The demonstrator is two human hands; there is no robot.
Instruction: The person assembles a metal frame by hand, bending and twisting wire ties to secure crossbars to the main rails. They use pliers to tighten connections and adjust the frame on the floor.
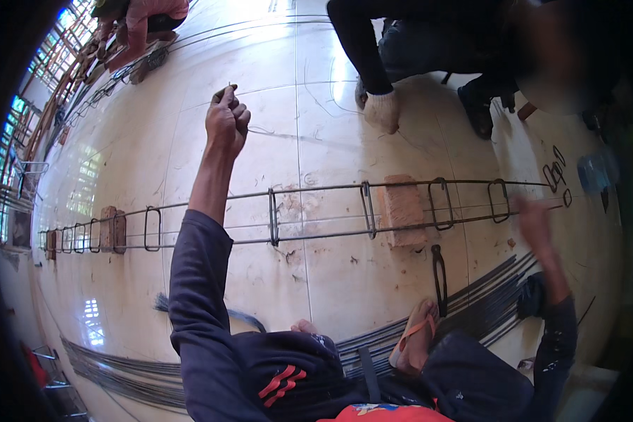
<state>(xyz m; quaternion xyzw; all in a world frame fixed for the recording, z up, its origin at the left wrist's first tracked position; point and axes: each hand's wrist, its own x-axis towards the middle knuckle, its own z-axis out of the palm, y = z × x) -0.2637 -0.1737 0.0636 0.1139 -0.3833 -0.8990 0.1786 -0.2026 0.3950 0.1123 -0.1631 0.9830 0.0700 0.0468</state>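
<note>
A long rebar frame (323,239) of thin steel bars with rectangular stirrups (273,216) lies across the floor, propped on bricks (403,211). My left hand (227,121) is raised beyond it, arm stretched over the bars. Its fingers are closed, and a small thin tip shows above them, too small to name. Smeared by motion, my right hand (534,224) is at the frame's right end, near the last fitted stirrup (498,201); its fingers cannot be made out. Pincers (439,276) lie in front of the frame, by my sandalled foot (416,334).
Bundles of steel bars (130,373) lie under and beside my legs, with a bunch of tie wire (245,320) nearby. Loose stirrups (555,172) are at the far right. A co-worker's gloved hand (382,112) is across the frame; another person (144,28) crouches far left.
</note>
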